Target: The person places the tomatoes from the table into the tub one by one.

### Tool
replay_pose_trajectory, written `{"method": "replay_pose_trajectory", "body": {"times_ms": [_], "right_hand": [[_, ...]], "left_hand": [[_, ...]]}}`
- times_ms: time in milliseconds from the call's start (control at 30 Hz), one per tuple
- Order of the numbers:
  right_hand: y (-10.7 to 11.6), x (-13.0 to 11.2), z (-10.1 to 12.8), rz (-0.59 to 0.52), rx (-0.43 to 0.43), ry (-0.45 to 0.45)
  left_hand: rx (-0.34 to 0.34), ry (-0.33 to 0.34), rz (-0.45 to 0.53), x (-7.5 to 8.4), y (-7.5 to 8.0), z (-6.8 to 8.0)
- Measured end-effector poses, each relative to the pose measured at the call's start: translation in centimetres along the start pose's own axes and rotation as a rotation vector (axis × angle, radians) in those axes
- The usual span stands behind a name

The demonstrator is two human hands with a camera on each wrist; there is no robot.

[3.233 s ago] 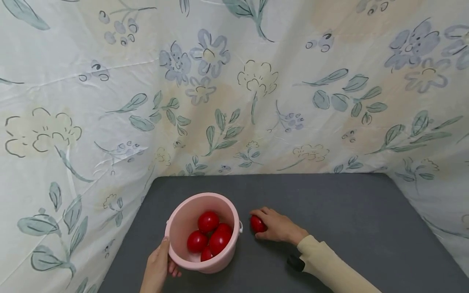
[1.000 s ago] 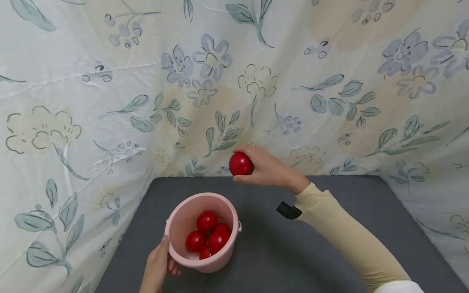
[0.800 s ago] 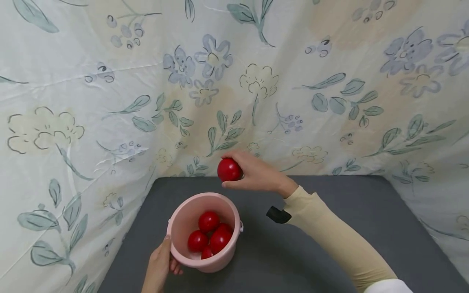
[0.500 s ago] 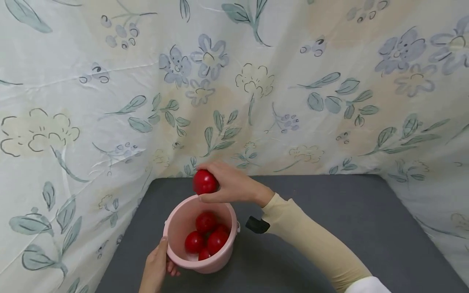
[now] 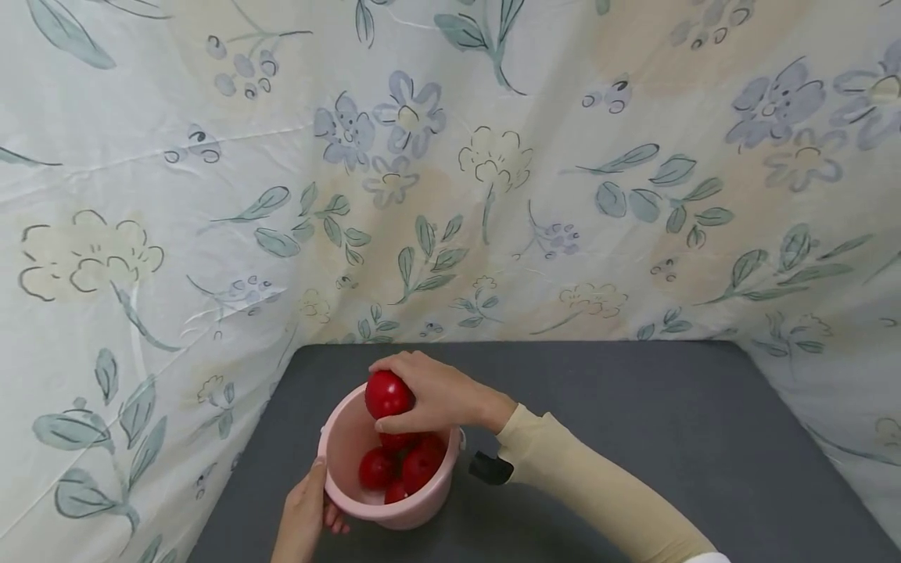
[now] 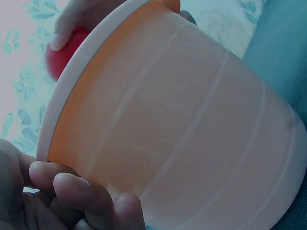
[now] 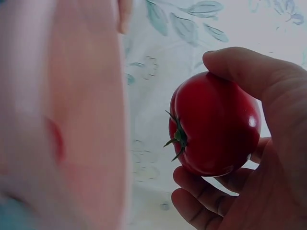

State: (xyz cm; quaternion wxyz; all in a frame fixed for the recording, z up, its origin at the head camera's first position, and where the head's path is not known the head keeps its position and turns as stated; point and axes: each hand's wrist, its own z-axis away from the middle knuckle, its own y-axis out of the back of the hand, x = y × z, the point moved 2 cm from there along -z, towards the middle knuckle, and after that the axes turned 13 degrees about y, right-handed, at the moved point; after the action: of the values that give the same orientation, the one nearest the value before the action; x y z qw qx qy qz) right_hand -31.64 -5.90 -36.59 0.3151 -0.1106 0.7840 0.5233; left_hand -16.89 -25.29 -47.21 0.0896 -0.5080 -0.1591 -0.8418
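Observation:
A red tomato (image 7: 216,124) with a small green stem is gripped between the thumb and fingers of my right hand (image 5: 439,395). In the head view this tomato (image 5: 387,393) is over the mouth of a pink bucket (image 5: 345,426), overlapping its far rim. My left hand (image 5: 304,504) holds the bucket's rim at the left, thumb on top and fingers curled below, as the left wrist view also shows with the bucket wall (image 6: 177,115) beside the fingers (image 6: 84,191). Several more red tomatoes (image 5: 378,467) lie inside the bucket, partly hidden by my right hand.
The bucket stands on a dark grey tabletop (image 5: 598,422). A white handle joint (image 5: 461,439) sticks out at the bucket's right side. Behind and beside the table hangs a floral cloth (image 5: 535,172). A black wrist device (image 5: 490,468) sits under the right sleeve (image 5: 591,477).
My right hand picked the tomato up from the table right of the bucket, raised it, then carried it left and down over the bucket's mouth. My left hand stays on the rim.

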Motion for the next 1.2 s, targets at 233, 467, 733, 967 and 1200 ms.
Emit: {"method": "replay_pose_trajectory", "body": {"times_ms": [233,467,733,967,1200], "right_hand": [[-2.8,1.5,0.8,-0.021,-0.052,0.016],[-4.4,2.5,0.8,0.081,-0.081,-0.009],[-5.6,2.7,0.5,0.382,-0.168,-0.005],[-6.2,2.8,0.6,0.484,-0.204,0.0],[-6.2,2.9,0.7,0.478,-0.158,0.015]], "left_hand": [[0.005,0.022,-0.009,0.1,0.0,0.0],[-0.005,0.027,0.001,0.2,-0.1,-0.1],[-0.004,0.038,-0.017,0.5,-0.1,-0.2],[-0.009,0.025,-0.032,0.3,-0.2,-0.2],[-0.005,0.024,-0.031,0.2,-0.1,-0.2]]}}
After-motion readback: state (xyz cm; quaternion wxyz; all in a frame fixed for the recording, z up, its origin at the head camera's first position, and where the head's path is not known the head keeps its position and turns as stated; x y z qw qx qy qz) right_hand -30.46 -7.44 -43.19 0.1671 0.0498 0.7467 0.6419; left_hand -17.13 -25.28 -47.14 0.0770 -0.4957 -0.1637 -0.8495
